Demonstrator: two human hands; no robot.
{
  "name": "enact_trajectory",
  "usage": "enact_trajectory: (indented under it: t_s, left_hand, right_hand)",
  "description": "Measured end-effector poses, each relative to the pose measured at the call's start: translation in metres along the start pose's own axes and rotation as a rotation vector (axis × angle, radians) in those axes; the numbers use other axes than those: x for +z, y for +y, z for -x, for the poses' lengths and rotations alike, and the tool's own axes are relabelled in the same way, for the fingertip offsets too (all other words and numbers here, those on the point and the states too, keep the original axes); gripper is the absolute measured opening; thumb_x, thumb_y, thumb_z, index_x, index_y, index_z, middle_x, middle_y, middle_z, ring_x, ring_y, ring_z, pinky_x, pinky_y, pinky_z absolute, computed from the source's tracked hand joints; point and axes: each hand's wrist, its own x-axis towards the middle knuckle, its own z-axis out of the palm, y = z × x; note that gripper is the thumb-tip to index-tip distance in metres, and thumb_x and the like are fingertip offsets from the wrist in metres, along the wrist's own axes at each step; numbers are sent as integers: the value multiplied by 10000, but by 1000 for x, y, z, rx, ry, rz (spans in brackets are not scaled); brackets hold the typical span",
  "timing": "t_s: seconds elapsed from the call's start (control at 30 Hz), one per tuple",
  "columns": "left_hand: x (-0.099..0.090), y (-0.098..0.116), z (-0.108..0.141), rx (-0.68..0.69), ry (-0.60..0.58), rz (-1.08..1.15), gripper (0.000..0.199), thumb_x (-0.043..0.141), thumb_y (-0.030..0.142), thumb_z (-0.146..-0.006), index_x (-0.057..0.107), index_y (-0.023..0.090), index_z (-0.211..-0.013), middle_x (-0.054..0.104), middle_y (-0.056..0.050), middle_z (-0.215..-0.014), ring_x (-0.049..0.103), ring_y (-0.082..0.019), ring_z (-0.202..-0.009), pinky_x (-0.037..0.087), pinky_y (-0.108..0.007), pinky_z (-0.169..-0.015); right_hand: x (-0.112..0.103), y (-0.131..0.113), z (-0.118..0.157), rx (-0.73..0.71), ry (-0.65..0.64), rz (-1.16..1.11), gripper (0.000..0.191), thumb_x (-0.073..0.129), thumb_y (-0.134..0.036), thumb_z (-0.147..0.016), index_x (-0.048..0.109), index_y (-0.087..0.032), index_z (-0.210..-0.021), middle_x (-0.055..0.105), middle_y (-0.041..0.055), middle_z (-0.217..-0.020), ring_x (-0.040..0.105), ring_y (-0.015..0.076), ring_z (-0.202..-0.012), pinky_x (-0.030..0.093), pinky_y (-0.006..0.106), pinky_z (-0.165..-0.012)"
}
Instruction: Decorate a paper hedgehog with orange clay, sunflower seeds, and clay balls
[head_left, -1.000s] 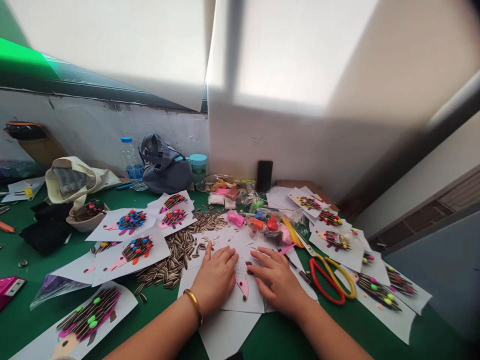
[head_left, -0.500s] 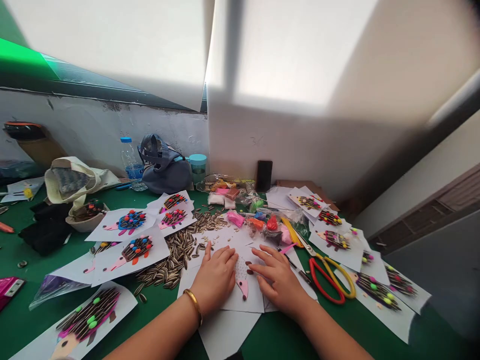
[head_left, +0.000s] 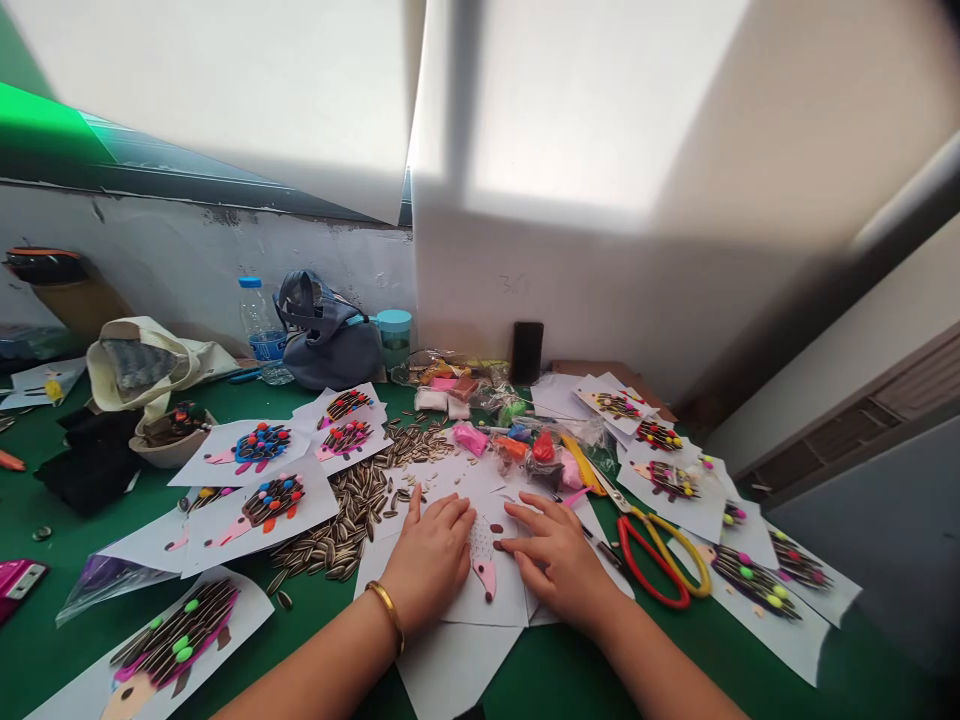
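Observation:
A white sheet of paper (head_left: 491,608) lies before me with a hedgehog picture on it: a pink clay face (head_left: 486,578) with a dark nose, and two brown clay feet (head_left: 497,537) beside a grey dotted body. My left hand (head_left: 433,545) rests flat on the paper left of the hedgehog, fingers stretched out, partly covering the body. Just right of the feet is my right hand (head_left: 555,555), its fingers spread and the index fingertip at the lower foot. Neither hand holds anything. A heap of striped sunflower seeds (head_left: 352,510) lies to the left.
Scissors (head_left: 660,560) with red and yellow handles lie at the right. Bagged coloured clay (head_left: 544,447) sits behind the paper. Finished hedgehog cards (head_left: 270,505) flank both sides. A blue bag (head_left: 330,345), a water bottle (head_left: 264,330) and a phone (head_left: 528,352) stand by the wall.
My right hand's fingers have shifted very slightly, and the upper brown foot shows more clearly. My left hand stays in place.

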Motion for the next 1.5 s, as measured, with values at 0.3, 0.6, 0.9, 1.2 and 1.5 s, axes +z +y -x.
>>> enact_trajectory:
  t_s: [0.3, 0.6, 0.9, 1.2, 1.5]
  left_hand:
    - [3, -1, -1, 9, 18, -24, 387, 457, 167, -880, 575, 223, -1244, 600, -74, -1308, 481, -251, -1267, 87, -595, -1173]
    - [3, 0, -1, 3, -1, -25, 393, 451, 173, -880, 578, 216, -1249, 599, -75, -1315, 485, -249, -1265, 53, -595, -1176]
    - [3, -1, -1, 4, 11, -32, 393, 467, 169, -870, 582, 232, -1241, 607, -74, -1303, 493, -259, -1261, 92, -597, -1171]
    - [4, -2, 0, 7, 14, -37, 390, 472, 170, -869, 580, 235, -1238, 603, -71, -1308, 492, -259, -1262, 98, -608, -1167]
    - [4, -2, -1, 6, 10, -31, 388, 465, 168, -871, 585, 229, -1235, 603, -73, -1310, 492, -258, -1261, 100, -612, -1164]
  right_hand:
    - [5, -5, -6, 37, -80, 87, 383, 567, -276, -847, 625, -380, -1211, 450, 15, -1474, 359, 318, -1362, 294, 578, -1061]
    - [8, -7, -7, 57, -78, 85, 384, 526, -292, -877, 598, -335, -1251, 440, 17, -1482, 328, 291, -1383, 257, 531, -1103]
    - [8, -10, -10, 97, -53, 55, 376, 526, -267, -871, 608, -321, -1235, 484, 11, -1449, 365, 286, -1362, 279, 531, -1096]
    - [10, -5, -6, 56, 16, 55, 316, 547, -221, -858, 691, -353, -1107, 568, 3, -1366, 430, 292, -1306, 287, 544, -1066]
    - [9, -6, -6, 7, 39, 53, 323, 558, -216, -858, 689, -373, -1109, 564, 6, -1368, 440, 299, -1301, 318, 552, -1044]
